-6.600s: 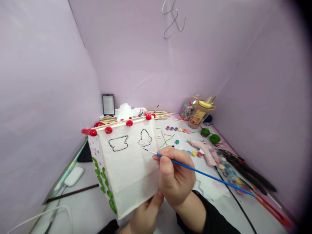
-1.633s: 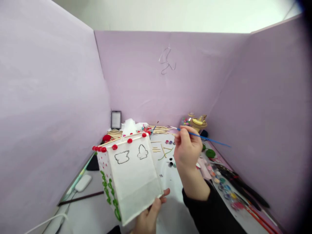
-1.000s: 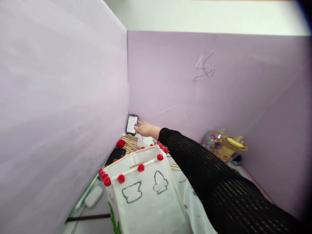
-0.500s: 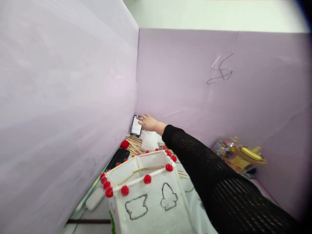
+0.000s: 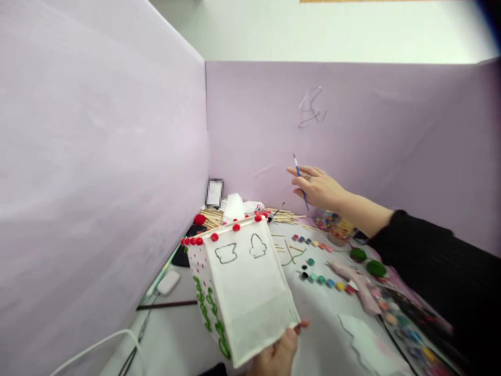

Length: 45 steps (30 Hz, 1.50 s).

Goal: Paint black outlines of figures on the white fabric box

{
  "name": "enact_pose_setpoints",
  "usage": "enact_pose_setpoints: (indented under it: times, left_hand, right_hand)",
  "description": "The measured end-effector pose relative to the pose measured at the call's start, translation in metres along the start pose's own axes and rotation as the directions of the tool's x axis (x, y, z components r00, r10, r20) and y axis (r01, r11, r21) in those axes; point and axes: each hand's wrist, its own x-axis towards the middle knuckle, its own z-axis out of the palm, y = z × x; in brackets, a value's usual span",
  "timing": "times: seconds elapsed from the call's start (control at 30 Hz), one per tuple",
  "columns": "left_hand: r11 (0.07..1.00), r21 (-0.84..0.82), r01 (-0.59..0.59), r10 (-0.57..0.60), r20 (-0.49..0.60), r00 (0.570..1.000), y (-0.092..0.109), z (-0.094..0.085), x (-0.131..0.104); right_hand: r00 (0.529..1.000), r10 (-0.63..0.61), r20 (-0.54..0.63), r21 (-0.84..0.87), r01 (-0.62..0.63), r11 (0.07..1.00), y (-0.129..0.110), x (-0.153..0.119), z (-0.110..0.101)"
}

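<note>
My right hand (image 5: 319,187) is raised in front of the back panel, its fingers closed around a slim blue paintbrush (image 5: 300,180) with the bristle end up. Below, at the bottom middle, my left hand (image 5: 276,352) grips the lower edge of a white box-shaped lantern (image 5: 250,292) and holds it tilted. Two black outlines are drawn on the lantern's front face. Red pom-poms (image 5: 214,237) line its top rim, and green curls (image 5: 219,329) run up its left side. Part of my left hand is hidden behind the lantern.
Paint pots (image 5: 321,280) stand in rows at the right, near a pink glue gun (image 5: 364,287) and green pom-poms (image 5: 376,268). Thin sticks (image 5: 287,215) lie at the back. A white device (image 5: 169,282) with a cable lies at left. Purple panels (image 5: 258,115) enclose the table.
My right hand has moved right and away from the back corner and now shows the blue paintbrush. The lantern's top has tipped away, and my left hand has come into view. The camera has shifted right.
</note>
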Motion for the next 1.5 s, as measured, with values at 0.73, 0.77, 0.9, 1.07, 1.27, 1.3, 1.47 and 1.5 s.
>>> enact_pose_setpoints:
  times: [0.73, 0.77, 0.9, 1.07, 1.27, 1.3, 1.47, 1.5]
  left_hand:
    - [0.990, -0.079, -0.113, 0.102, -0.127, 0.987, -0.009, 0.008, 0.018]
    - [0.991, -0.076, -0.109, 0.099, -0.128, 0.987, -0.011, 0.007, 0.018]
    - [0.994, -0.065, -0.087, 0.078, -0.132, 0.988, -0.020, 0.005, 0.015]
    - [0.997, -0.045, -0.064, 0.058, -0.132, 0.989, -0.029, 0.005, 0.011]
    - [0.998, -0.031, -0.051, 0.048, -0.108, 0.993, -0.028, 0.001, 0.010]
    - [0.998, -0.030, -0.055, 0.051, -0.106, 0.993, -0.028, 0.001, 0.010]
    - [0.996, -0.026, -0.081, 0.077, -0.116, 0.990, -0.031, -0.001, 0.015]
    - [0.996, -0.026, -0.086, 0.082, -0.112, 0.990, -0.031, -0.001, 0.015]
  right_hand:
    - [0.641, 0.709, -0.294, 0.663, -0.397, 0.635, -0.213, -0.207, 0.018]
    - [0.627, 0.723, -0.289, 0.679, -0.398, 0.617, -0.214, -0.206, 0.024]
    - [0.566, 0.793, -0.225, 0.719, -0.453, 0.527, -0.215, -0.217, 0.041]
    - [0.550, 0.815, -0.184, 0.708, -0.501, 0.498, -0.217, -0.230, 0.050]
    - [0.599, 0.776, -0.197, 0.708, -0.461, 0.536, -0.219, -0.226, 0.052]
    - [0.601, 0.774, -0.198, 0.709, -0.457, 0.537, -0.220, -0.225, 0.051]
    - [0.612, 0.758, -0.226, 0.713, -0.426, 0.557, -0.223, -0.218, 0.049]
    - [0.613, 0.755, -0.233, 0.714, -0.419, 0.561, -0.223, -0.218, 0.049]
